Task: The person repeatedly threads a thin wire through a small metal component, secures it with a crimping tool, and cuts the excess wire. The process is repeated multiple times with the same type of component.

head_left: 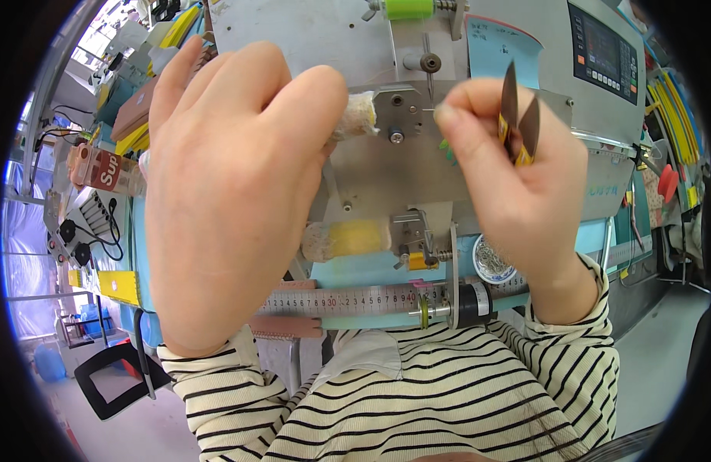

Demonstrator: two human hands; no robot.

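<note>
In front of the grey machine: both hands are being held up close to the camera, sleeves in black-and-white stripes coming up from the lower edge.
Left hand: it is curling loosely, back toward the camera, fingers bent inward — whether the fingertips are pinching anything cannot be told, since they are hidden behind the hand.
Right hand: it is closing around small thread snips, thumb and fingers pressing the yellow-marked handles, the two dark blades pointing up and standing slightly parted.
Snips' place: they are sitting in the right hand, just in front of the machine's metal plate, below the light blue panel.
Padded rollers: one pale fabric-wrapped roller is showing just beside the left hand's knuckles; a second, yellowish one is lying lower, near the left wrist.
Green spool: it is sitting at the top edge of the machine, well above both hands.
Control screen: it is mounted at the upper right of the machine.
Ruler: a metal measuring strip is running across the machine's front edge, below the hands.
Small dish: it is resting near the right wrist — holding small metal parts.
</note>
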